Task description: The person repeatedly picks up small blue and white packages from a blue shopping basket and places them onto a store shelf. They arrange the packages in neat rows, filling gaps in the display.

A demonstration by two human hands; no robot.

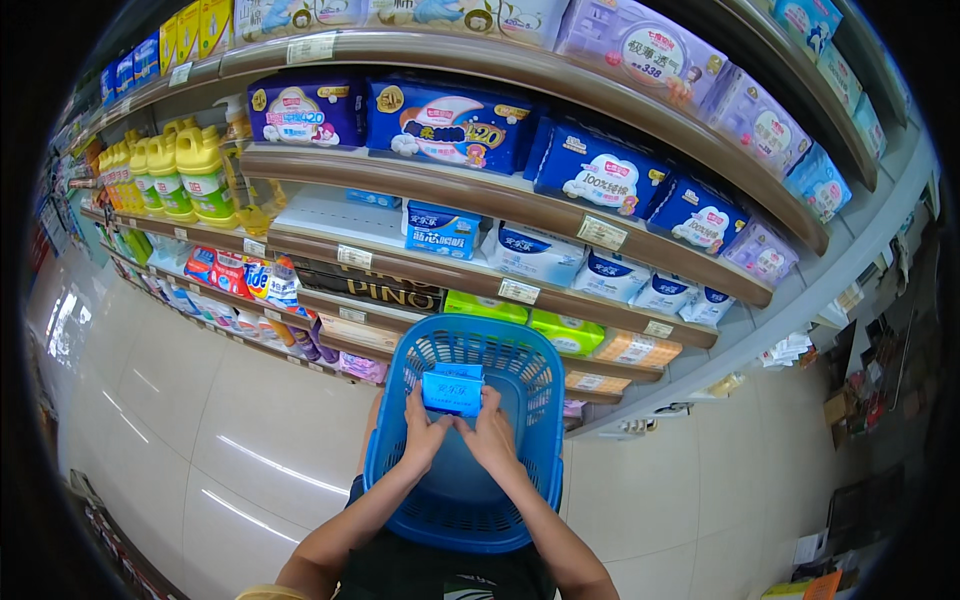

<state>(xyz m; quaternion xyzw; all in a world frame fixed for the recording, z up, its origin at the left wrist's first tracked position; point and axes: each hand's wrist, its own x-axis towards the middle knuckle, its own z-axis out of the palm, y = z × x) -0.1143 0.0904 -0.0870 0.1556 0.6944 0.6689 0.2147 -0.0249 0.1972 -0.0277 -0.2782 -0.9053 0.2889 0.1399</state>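
Over the blue plastic basket (pixel 470 490), both forearms come up from the lower edge. Left hand (pixel 424 432) grips the left end of a small blue packet (pixel 452 390), fingers curled; right hand (pixel 491 432) clasps its right end. Packet sits inside the basket's rim. Store shelves (pixel 470 185) behind.

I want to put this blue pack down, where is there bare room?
The blue basket is bare inside, below both hands holding the pack. White shelf is bare between the yellow jugs and blue packs. Other shelves are packed.
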